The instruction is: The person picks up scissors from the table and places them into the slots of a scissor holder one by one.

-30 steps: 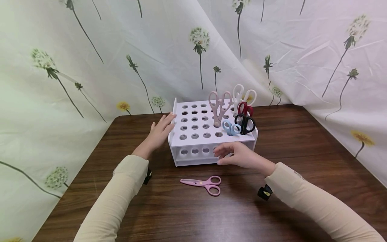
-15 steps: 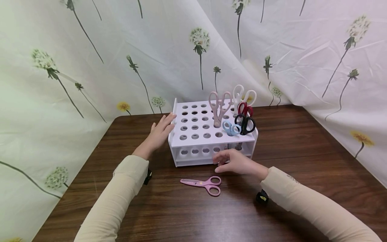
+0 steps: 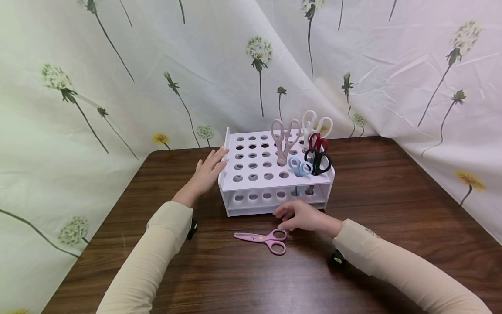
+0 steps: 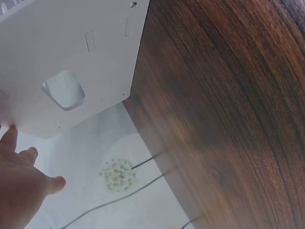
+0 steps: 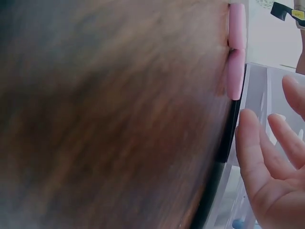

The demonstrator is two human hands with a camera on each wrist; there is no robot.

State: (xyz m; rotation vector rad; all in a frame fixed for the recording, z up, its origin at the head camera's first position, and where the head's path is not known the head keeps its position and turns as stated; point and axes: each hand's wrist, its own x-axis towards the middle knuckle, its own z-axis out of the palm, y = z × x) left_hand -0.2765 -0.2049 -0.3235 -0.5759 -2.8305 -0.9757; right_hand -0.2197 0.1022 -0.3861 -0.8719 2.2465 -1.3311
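A pair of pink scissors [image 3: 260, 237] lies flat on the wooden table in front of the white rack, blades pointing left. Just above its handle loops hovers my right hand [image 3: 301, 216], fingers loosely bent and holding nothing; the right wrist view shows the pink handles [image 5: 236, 52] beyond the fingertips. My left hand [image 3: 208, 169] rests with straight fingers against the left side of the white holed rack [image 3: 245, 185]. In the left wrist view its fingers [image 4: 9, 140] reach the rack's side panel [image 4: 35, 71].
Several scissors stand in the rack's right-hand holes: light pink [image 3: 280, 144], white [image 3: 307, 126], red [image 3: 318, 141], black [image 3: 317, 161] and light blue [image 3: 300, 167]. The dark wooden table [image 3: 219, 279] meets a dandelion-print cloth [image 3: 219, 65] at the back.
My right hand has moved down and toward me from the rack's front to the pink scissors' handles. My left hand and the scissors have stayed put.
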